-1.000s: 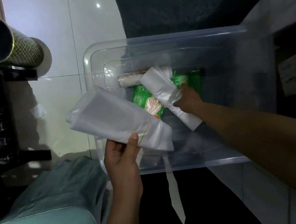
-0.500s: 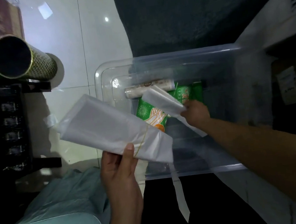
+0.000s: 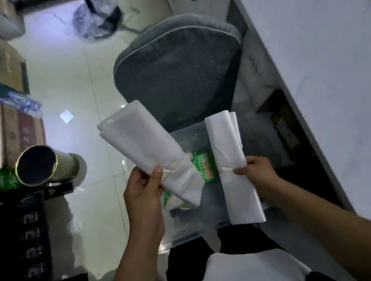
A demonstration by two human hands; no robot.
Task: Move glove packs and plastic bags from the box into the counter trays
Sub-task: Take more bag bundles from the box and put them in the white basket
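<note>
A person looks down at both hands, each lifting a bundle of plastic bags above a clear plastic storage box [image 3: 213, 219] on the floor. The left hand [image 3: 143, 193] grips a folded wad of translucent white plastic bags bound with a thin rubber band [image 3: 142, 143], thumb pressed near the band, so the loose end fans up and away. The right hand [image 3: 256, 173] pinches a narrower folded white bag bundle [image 3: 227, 149] at its tied middle, so it hangs upright. Holding them at the bindings likely keeps the slippery sheets together. Inside the box, near its far edge, a green printed glove pack [image 3: 204, 166] shows between the bundles. A grey cushioned chair seat [image 3: 177, 70] stands beyond the box. No counter trays are visible.
</note>
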